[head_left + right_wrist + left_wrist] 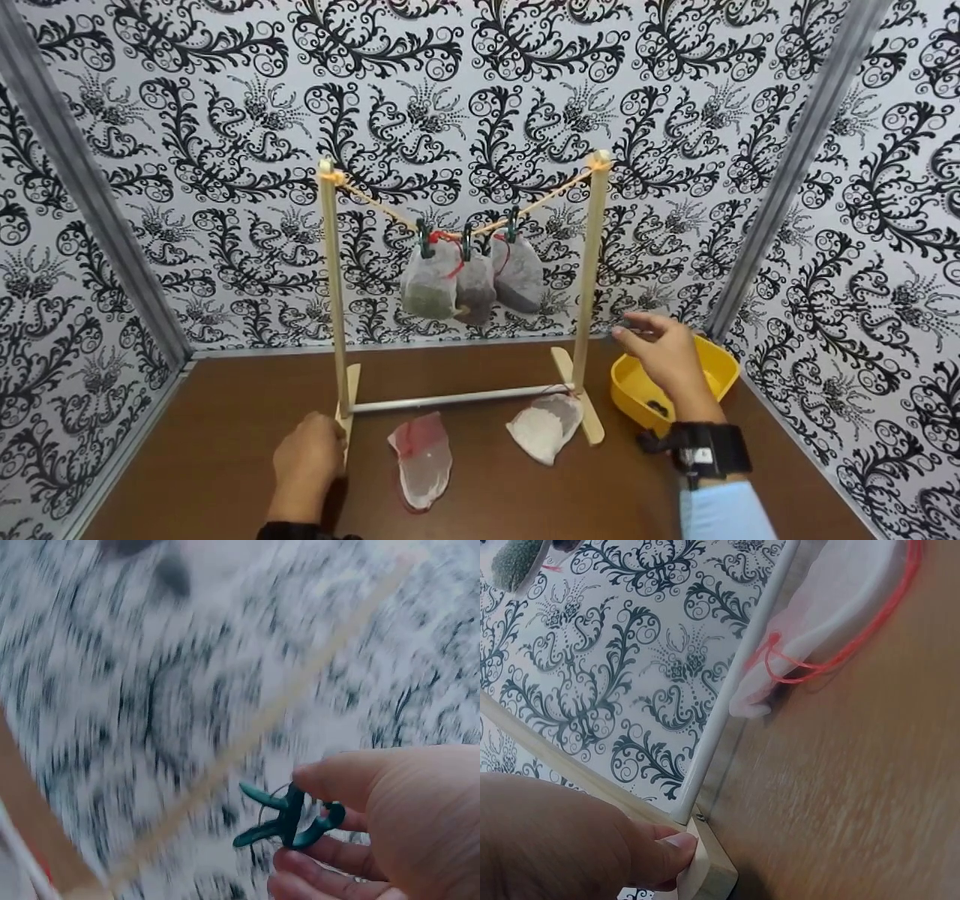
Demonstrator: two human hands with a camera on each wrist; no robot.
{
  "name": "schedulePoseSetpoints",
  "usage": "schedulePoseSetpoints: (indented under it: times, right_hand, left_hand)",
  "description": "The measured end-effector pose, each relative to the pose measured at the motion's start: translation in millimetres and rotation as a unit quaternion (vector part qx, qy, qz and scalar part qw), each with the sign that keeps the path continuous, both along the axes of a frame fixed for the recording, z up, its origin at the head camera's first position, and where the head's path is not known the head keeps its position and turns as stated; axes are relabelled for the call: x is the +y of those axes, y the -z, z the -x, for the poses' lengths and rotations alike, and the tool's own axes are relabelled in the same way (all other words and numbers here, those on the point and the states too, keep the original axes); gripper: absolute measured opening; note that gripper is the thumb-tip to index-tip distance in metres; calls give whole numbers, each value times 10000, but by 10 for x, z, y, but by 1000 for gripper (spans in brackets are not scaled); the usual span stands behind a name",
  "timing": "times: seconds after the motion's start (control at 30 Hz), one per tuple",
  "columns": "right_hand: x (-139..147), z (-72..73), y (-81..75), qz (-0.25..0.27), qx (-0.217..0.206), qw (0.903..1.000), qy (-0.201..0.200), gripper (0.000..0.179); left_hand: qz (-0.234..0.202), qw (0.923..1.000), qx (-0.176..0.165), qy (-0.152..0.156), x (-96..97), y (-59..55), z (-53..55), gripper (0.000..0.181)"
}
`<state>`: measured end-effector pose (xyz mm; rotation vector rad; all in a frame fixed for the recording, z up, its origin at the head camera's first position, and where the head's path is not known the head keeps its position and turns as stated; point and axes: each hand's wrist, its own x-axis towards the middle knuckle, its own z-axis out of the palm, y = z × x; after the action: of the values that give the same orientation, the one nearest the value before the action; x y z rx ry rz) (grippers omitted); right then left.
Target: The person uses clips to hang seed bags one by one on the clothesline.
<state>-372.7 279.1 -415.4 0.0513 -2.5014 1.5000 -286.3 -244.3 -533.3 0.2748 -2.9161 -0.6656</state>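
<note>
- While the left hand (309, 454) pinches the wooden stand's left foot (711, 874) between thumb and finger, the right hand (664, 352) hangs over the yellow tray (630, 401), apart from the right post (591, 277).
- Between the right thumb and fingers, which stand only slightly parted, is a green plastic clip (289, 821); its two narrow prongs point away from the palm.
- Three mesh drawstring pouches hang clipped side by side from the sagging orange cord (382, 210): a greenish-filled one (429, 289), a middle one (475, 289) and a grey-filled one (519, 277).
- On the brown table lie two more: a red-and-white pouch (425, 465) in front of the white crossbar (465, 397), and a white-filled pouch (544, 427) beside the right foot.
- The step in hand looks to be readying a clip for a fourth pouch, with the stand steadied meanwhile.
- My reading is that the next move calls for lifting one loose pouch to the cord, perhaps turning the clip in the fingers, and squeezing it open over mesh and cord together, without tugging the light frame over.
</note>
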Motion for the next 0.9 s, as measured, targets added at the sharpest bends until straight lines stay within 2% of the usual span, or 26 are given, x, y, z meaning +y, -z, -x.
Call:
schedulePoseSetpoints:
  times: [0.1, 0.2, 0.27, 0.37, 0.47, 0.53, 0.6, 0.67, 0.73, 0.8, 0.9]
  right_hand:
    - [-268, -165, -73, 1106, 257, 9934, -173, 48]
    - [-492, -290, -92, 1667, 515, 9839, -375, 39]
    - [-605, -337, -81, 1864, 646, 9788, -541, 35]
    - [-716, -385, -68, 1795, 636, 9793, -689, 44]
    - [-796, -444, -75, 1591, 519, 9819, -887, 60]
    - [-850, -502, -82, 1485, 508, 9817, -1077, 65]
    - [-920, -563, -82, 1469, 629, 9779, -1350, 62]
    - [-996, -626, -87, 1409, 842, 9721, -1673, 55]
    - [-1069, -690, -92, 1308, 1053, 9654, -1994, 48]
    - [-1137, -755, -106, 1250, 1229, 9574, -2295, 43]
    - [-1223, -849, -126, 1212, 1390, 9459, -2668, 40]
  left_hand:
    - [37, 10000, 30, -29, 15, -13, -8, 12]
    - [59, 10000, -36, -53, 37, -44, -21, 9]
    - [47, 10000, -32, -72, 52, -70, -23, 8]
    - [-7, 9999, 153, -72, 85, -129, -37, 10]
    - [-132, 9985, 522, 74, 158, -229, -69, 17]
    - [-245, 9962, 794, 270, 241, -317, -112, 22]
    - [-392, 9919, 1077, 551, 354, -433, -169, 23]
    - [-559, 9841, 1430, 887, 492, -557, -233, 23]
    - [-756, 9728, 1794, 1257, 648, -677, -286, 24]
    - [-1123, 9571, 2065, 1696, 800, -793, -342, 28]
    - [-1977, 9268, 2212, 2303, 995, -925, -424, 40]
